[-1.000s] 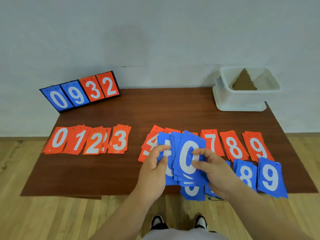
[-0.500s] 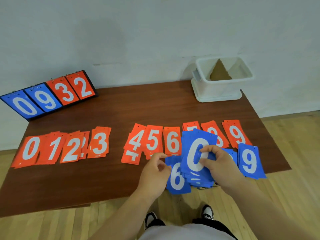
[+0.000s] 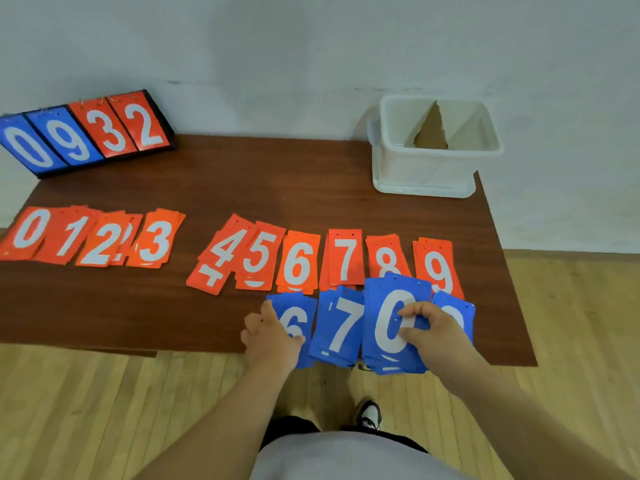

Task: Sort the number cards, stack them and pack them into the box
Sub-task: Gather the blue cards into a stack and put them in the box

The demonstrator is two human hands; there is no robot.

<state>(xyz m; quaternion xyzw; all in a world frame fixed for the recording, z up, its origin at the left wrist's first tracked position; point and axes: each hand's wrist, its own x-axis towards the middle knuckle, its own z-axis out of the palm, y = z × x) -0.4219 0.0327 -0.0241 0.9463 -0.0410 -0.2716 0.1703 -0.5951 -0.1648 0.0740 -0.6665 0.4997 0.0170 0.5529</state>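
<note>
As both flank the blue 7 pile [image 3: 341, 327], the left hand [image 3: 270, 339] pinches the blue 6 card [image 3: 295, 315]; the right hand [image 3: 437, 336] grips the blue 0 stack [image 3: 383, 329].

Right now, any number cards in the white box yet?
None visible: the white plastic box is open-topped and shows only a brown cardboard piece inside. Its floor is partly hidden.
</note>
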